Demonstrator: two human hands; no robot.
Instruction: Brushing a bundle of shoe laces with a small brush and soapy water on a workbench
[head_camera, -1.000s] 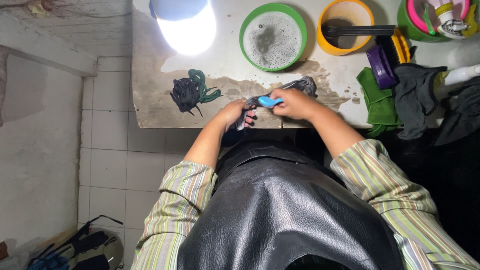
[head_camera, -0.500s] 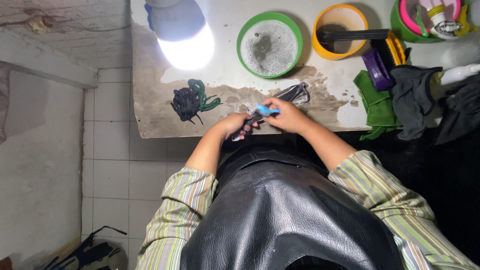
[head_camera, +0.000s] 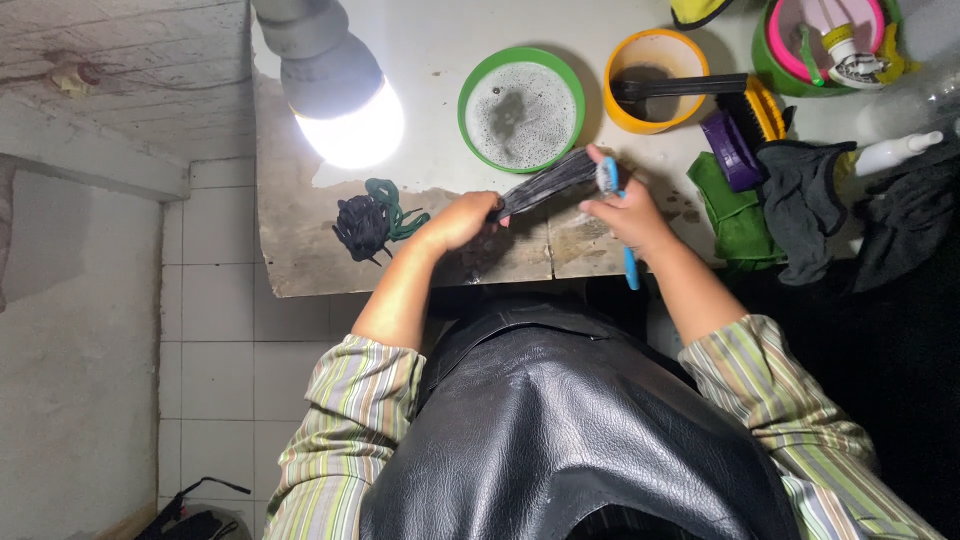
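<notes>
Two hands stretch a dark strap, left hand to right hand.

Bare lamp bulb at eleven o'clock glares, overexposed; three o'clock edge falls dark; focus stays sharp.

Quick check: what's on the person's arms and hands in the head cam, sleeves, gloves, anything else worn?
Both hands are bare, no gloves: left hand, right hand. The forearms are uncovered. Each arm wears a striped sleeve in green, beige and pinkish lines, pushed up near the elbow. A black leather-look apron covers the torso between them.
</notes>
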